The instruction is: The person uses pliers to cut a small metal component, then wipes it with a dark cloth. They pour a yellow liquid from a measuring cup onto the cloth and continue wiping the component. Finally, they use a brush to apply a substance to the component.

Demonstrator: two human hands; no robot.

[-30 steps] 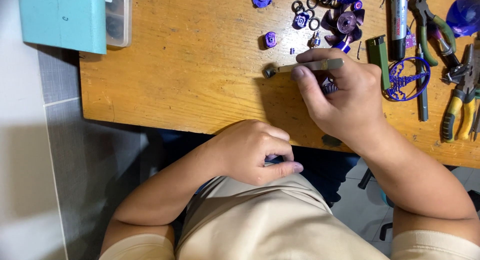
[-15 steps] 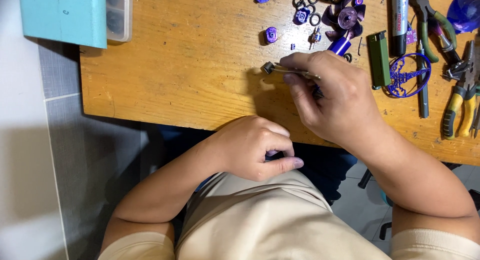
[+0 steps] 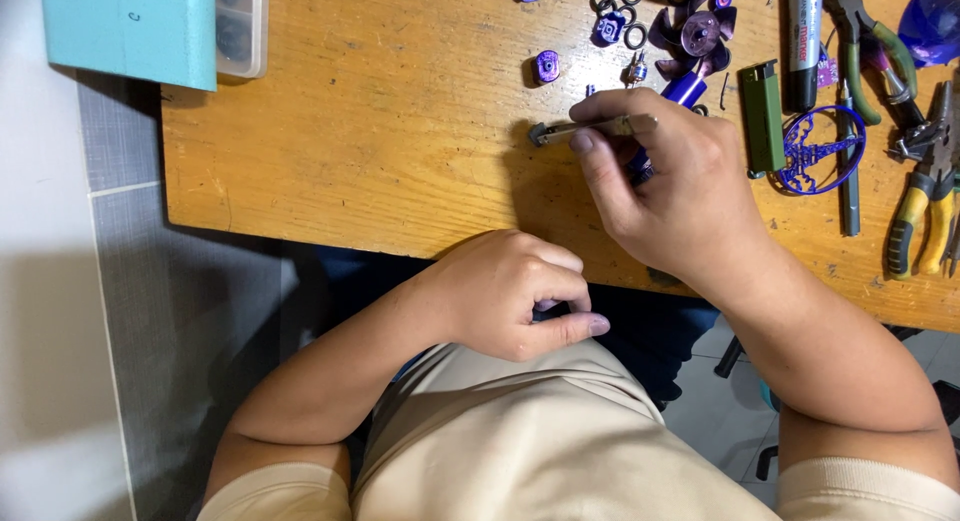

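View from above a wooden table (image 3: 380,131). The right hand (image 3: 680,191) rests on the table top, thumb and fingers pinched around a slim metal tool (image 3: 590,130) that lies nearly level, its small round head pointing left and just touching or just above the wood; which of the two cannot be told. The left hand (image 3: 510,296) sits below the near table edge, over the lap, fingers curled in a loose fist around something small and dark that is mostly hidden; what it is cannot be told.

Far right of the tool lie loose parts: a small purple piece (image 3: 546,67), black rings (image 3: 635,36), a purple fan-shaped part (image 3: 700,31), a green lighter (image 3: 764,105), a black marker (image 3: 804,41), a purple wire ornament (image 3: 820,149) and yellow-handled pliers (image 3: 925,196). A teal box (image 3: 130,26) stands at the far left corner.

As a judgement, the work is midway: the parts remain scattered and unjoined, with the tool in hand but set to no visible piece.
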